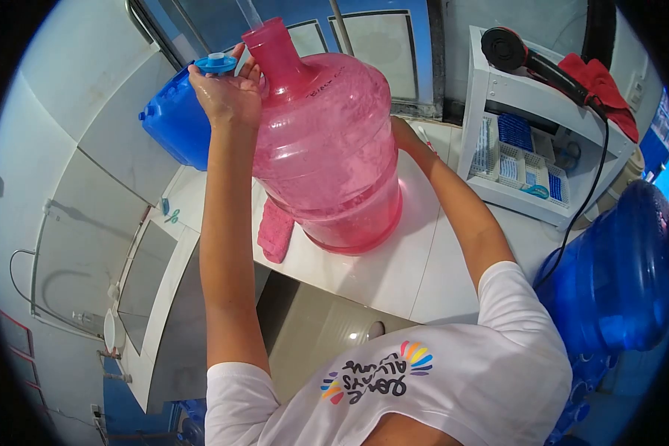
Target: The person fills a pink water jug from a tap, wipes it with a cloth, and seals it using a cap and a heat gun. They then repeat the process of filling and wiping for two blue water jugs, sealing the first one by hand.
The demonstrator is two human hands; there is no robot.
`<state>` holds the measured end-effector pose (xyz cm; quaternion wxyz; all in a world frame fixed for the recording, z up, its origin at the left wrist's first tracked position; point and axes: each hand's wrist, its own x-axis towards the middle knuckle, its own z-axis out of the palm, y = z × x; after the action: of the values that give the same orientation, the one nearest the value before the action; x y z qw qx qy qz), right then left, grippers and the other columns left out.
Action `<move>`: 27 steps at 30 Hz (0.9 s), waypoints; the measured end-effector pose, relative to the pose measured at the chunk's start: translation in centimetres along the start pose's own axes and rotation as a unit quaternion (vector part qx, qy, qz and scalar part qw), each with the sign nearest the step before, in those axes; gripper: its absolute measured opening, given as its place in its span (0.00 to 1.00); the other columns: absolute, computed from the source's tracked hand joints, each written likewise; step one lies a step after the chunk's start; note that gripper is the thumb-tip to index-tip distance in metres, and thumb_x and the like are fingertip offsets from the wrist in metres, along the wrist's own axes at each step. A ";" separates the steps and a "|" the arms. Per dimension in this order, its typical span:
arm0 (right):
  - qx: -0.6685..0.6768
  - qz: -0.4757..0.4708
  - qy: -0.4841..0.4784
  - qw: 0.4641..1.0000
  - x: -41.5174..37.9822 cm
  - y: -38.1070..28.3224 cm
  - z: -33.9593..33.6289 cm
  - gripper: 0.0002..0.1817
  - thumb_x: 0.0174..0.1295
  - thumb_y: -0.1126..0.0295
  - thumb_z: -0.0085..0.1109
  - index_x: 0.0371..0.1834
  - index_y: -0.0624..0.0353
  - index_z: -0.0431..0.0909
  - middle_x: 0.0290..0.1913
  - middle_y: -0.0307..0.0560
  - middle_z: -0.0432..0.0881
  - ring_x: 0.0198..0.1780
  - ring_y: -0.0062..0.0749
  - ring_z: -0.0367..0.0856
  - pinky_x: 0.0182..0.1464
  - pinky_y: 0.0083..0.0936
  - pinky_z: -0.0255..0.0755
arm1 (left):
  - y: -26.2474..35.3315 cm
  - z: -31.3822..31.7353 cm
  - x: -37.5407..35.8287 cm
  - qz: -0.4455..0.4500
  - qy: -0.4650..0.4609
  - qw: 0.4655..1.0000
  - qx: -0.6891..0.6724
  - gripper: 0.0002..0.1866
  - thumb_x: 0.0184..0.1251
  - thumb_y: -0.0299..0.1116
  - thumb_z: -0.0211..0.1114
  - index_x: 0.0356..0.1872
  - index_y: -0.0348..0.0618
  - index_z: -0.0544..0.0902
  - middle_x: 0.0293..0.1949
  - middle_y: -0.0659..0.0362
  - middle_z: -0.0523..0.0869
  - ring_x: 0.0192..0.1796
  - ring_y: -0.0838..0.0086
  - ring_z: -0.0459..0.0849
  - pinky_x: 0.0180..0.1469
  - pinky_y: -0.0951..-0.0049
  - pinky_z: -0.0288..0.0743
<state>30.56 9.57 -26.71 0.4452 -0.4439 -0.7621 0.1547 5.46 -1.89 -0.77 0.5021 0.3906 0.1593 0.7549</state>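
From my end, the big pink jug (327, 149) stands on the white table (394, 275), and I judge it could wet everything around it if the clear streak (250, 13) at its mouth, water or tube, I can't tell which, overfilled it or an uneven push tipped it. It sits between the hands: the left hand (230, 97), beside the neck, has its fingers curled round the blue cap (215, 64), while the right hand (401, 134) is mostly hidden behind the jug, so I can't tell its grip.

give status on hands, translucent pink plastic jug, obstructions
Left hand holding round blue plastic cap. Right hand mostly hidden behind pink jug. Jug standing on white counter; pink fabric cloth beside base.
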 end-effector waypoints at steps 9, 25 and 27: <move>0.007 0.003 -0.007 1.000 1.1 0.5 0.3 0.18 0.53 0.58 0.57 0.44 0.53 0.80 0.42 0.55 0.81 0.45 0.48 0.79 0.48 0.35 0.71 | 0.0 0.1 -0.2 0.007 0.002 1.000 0.016 0.28 0.70 0.56 0.31 0.49 0.37 0.61 0.51 0.41 0.74 0.46 0.56 0.72 0.53 0.59 0.67; -0.057 0.134 0.128 0.981 -5.7 3.7 3.4 0.22 0.52 0.78 0.44 0.54 0.66 0.68 0.54 0.62 0.71 0.54 0.53 0.72 0.57 0.38 0.66 | 2.3 0.3 2.0 -0.077 -0.029 0.993 0.084 0.31 0.69 0.57 0.32 0.47 0.34 0.66 0.47 0.42 0.75 0.47 0.54 0.75 0.54 0.56 0.69; -0.045 0.146 0.122 0.981 -6.2 3.2 3.2 0.23 0.52 0.78 0.44 0.55 0.67 0.67 0.54 0.62 0.71 0.55 0.53 0.71 0.57 0.38 0.66 | 3.8 -1.2 3.2 -0.090 -0.101 0.985 0.108 0.31 0.68 0.57 0.39 0.45 0.34 0.70 0.45 0.45 0.76 0.51 0.54 0.75 0.60 0.54 0.66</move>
<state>30.96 6.77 -33.87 0.4867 -0.5857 -0.6354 0.1283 1.53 -0.54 2.24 0.5363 0.5006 0.2227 0.6420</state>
